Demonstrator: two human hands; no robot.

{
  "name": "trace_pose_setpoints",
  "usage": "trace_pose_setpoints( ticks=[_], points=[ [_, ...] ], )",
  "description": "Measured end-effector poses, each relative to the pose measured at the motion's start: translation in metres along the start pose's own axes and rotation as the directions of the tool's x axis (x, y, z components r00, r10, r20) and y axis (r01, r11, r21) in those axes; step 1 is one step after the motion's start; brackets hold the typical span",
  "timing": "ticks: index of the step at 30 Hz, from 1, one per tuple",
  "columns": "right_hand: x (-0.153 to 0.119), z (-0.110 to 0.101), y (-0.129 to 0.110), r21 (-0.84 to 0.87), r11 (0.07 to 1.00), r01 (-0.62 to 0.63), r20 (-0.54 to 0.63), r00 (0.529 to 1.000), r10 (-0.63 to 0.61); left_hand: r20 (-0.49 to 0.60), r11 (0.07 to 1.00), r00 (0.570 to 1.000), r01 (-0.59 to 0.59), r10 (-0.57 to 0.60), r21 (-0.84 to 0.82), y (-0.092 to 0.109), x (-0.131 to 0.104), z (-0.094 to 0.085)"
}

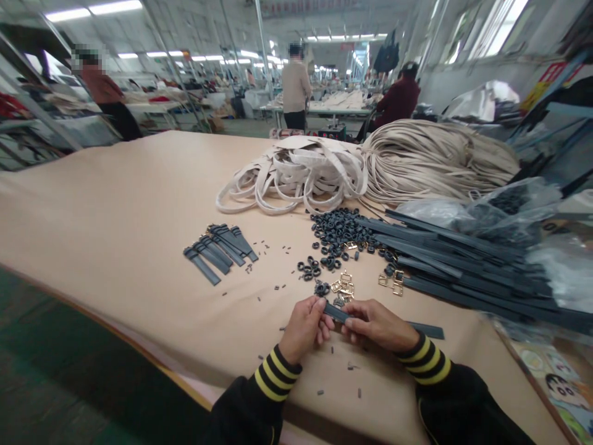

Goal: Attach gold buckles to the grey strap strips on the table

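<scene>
Between my two hands is a short dark strap (336,313), held slightly slanted above the table. My left hand (306,326) pinches its far left end, closed on it with thumb and fingers. My right hand (376,324) is closed on the strap's other end. Just beyond my fingers lie gold buckles (343,285) and a few dark strap loops (320,288). A larger heap of dark loops (340,225) sits farther back. To the left, several finished-looking dark strap pieces with buckles (220,247) lie in a fanned row.
Long dark straps (463,262) are stacked at the right beside clear plastic bags (509,204). Beige straps (296,176) and a big beige bundle (435,157) lie at the back. Small dark bits (320,392) are scattered over the brown tabletop (139,204). Several people stand or sit beyond.
</scene>
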State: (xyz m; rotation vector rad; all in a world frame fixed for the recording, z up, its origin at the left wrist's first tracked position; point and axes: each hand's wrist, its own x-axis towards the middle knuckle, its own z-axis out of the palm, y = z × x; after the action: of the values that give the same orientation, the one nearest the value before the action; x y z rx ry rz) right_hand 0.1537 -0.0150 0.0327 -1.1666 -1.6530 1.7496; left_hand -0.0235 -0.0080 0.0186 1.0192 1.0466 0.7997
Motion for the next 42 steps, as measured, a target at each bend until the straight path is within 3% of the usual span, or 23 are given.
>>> trace_pose_setpoints(
  ticks=[5, 10, 13, 15, 17, 19, 22, 27, 31, 33, 35, 37, 42],
  points=[
    [0.005, 0.007, 0.004, 0.153, 0.988, -0.012, -0.012, 1.0, 0.014, 0.017, 1.0, 1.0, 0.013, -0.013, 0.011, 0.0, 0.001, -0.001],
    [0.005, 0.013, 0.001, 0.197, 0.976, 0.097, 0.028, 0.994, -0.105, 0.115, 0.996, 0.993, -0.013, 0.003, 0.091, 0.0, 0.001, -0.001],
    [0.005, 0.015, -0.002, 0.203, 0.971, 0.129, 0.01, 0.991, -0.134, 0.03, 0.97, 0.989, -0.147, 0.144, 0.192, -0.002, -0.001, 0.001],
    [0.006, 0.016, -0.002, 0.198, 0.972, 0.127, -0.014, 0.992, -0.127, -0.095, 0.904, 0.935, -0.298, 0.34, 0.308, -0.004, -0.004, 0.004],
    [0.007, 0.016, -0.002, 0.186, 0.976, 0.116, -0.039, 0.993, -0.111, -0.136, 0.797, 0.846, -0.416, 0.516, 0.437, -0.007, -0.008, 0.006],
    [0.007, 0.016, -0.002, 0.172, 0.979, 0.111, -0.064, 0.993, -0.102, -0.073, 0.693, 0.787, -0.491, 0.613, 0.528, -0.008, -0.011, 0.008],
    [0.007, 0.017, -0.001, 0.146, 0.982, 0.122, -0.084, 0.99, -0.111, 0.029, 0.598, 0.759, -0.536, 0.651, 0.596, -0.009, -0.014, 0.01],
    [0.006, 0.018, 0.0, 0.136, 0.984, 0.118, -0.049, 0.992, -0.112, 0.013, 0.623, 0.8, -0.477, 0.6, 0.62, -0.011, -0.013, 0.01],
    [0.005, 0.015, 0.002, 0.158, 0.983, 0.096, -0.056, 0.995, -0.088, -0.228, 0.842, 0.858, -0.342, 0.461, 0.417, -0.011, -0.008, 0.004],
    [0.005, 0.013, 0.002, 0.167, 0.983, 0.074, -0.064, 0.996, -0.064, -0.348, 0.891, 0.836, -0.315, 0.424, 0.328, -0.01, -0.006, 0.0],
    [0.004, 0.011, 0.002, 0.176, 0.983, 0.054, -0.062, 0.997, -0.044, -0.401, 0.876, 0.793, -0.329, 0.459, 0.352, -0.008, -0.005, -0.002],
    [0.004, 0.01, 0.002, 0.176, 0.983, 0.046, -0.06, 0.998, -0.036, -0.396, 0.869, 0.79, -0.33, 0.468, 0.369, -0.006, -0.006, -0.002],
    [0.005, 0.009, 0.003, 0.136, 0.99, 0.048, -0.031, 0.999, -0.044, -0.222, 0.937, 0.92, -0.277, 0.322, 0.212, -0.007, -0.008, 0.003]
  ],
)
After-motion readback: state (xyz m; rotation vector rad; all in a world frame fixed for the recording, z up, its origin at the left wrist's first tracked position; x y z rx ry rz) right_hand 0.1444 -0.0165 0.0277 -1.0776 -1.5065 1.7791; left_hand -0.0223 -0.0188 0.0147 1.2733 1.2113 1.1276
